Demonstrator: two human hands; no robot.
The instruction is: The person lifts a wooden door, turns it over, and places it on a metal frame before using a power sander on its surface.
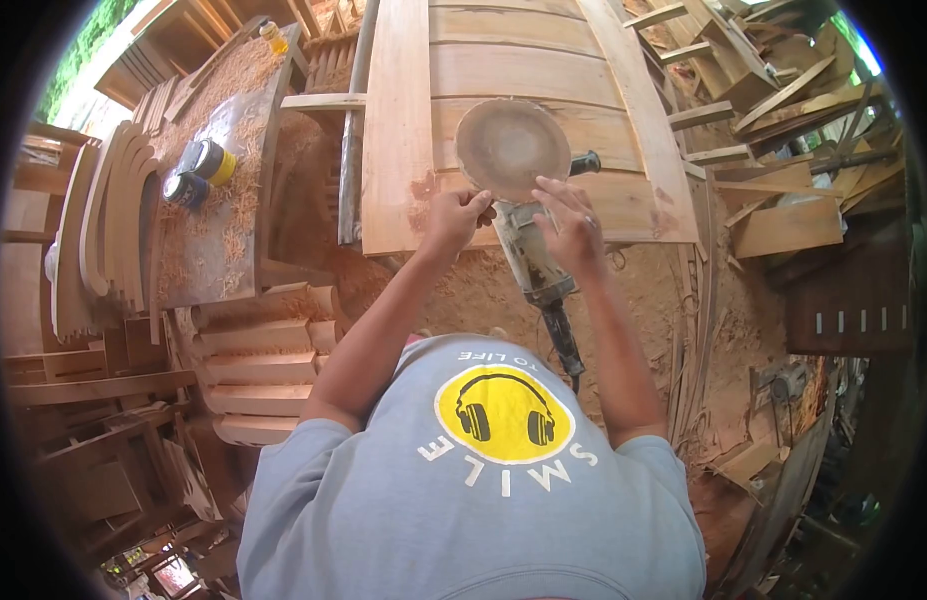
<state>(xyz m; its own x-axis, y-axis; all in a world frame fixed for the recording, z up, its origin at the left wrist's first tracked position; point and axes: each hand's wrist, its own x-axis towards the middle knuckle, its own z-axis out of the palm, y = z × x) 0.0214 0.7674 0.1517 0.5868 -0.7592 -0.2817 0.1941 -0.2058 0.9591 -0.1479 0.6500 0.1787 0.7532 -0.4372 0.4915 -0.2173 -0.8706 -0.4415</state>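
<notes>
A grey angle grinder (pixel 530 257) lies upside down on a wooden panel (pixel 513 90), its round sanding disc (pixel 511 147) facing up. My left hand (pixel 455 218) pinches the near left edge of the disc. My right hand (pixel 573 222) rests on the disc's near right edge and the grinder's head, fingers spread. The grinder's black side handle (pixel 585 163) sticks out to the right, and its cord (pixel 563 340) runs down toward my body.
Sawdust covers the ground and a bench (pixel 208 210) at left, where two tins (pixel 198 172) and a small bottle (pixel 274 37) stand. Curved wooden parts (pixel 108 220) are stacked at left, moulded planks (pixel 258 365) below them. Scrap timber (pixel 783 110) piles up at right.
</notes>
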